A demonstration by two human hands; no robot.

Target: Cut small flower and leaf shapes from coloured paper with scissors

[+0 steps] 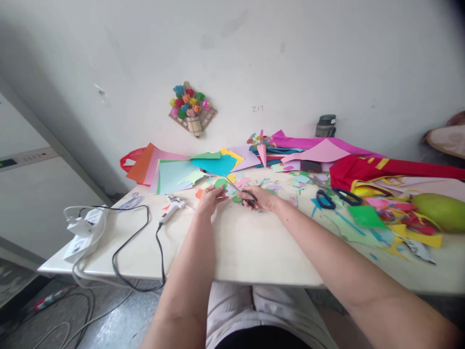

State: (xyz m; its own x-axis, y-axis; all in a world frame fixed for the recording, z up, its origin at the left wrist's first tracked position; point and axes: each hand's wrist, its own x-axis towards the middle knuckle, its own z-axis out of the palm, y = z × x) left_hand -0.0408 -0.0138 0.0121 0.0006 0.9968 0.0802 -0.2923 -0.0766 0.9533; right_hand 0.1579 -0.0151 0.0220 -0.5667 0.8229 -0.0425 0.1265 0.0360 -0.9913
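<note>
My left hand (209, 199) pinches a small round piece of green paper (220, 183) above the middle of the table. Close by on the right, my right hand (258, 198) is closed around the dark handles of a pair of scissors (250, 198). The blades point up and left, toward the green piece; whether they touch it I cannot tell. Beneath and behind both hands lie scattered paper cutouts (273, 186) in pink, purple, green and orange.
At the left a glue gun (172, 210) lies with its black cord near a white power strip (85, 237). Coloured paper sheets (174, 174) line the wall side. Second scissors (327, 199), paper scraps and a green fruit-like object (439, 212) are on the right.
</note>
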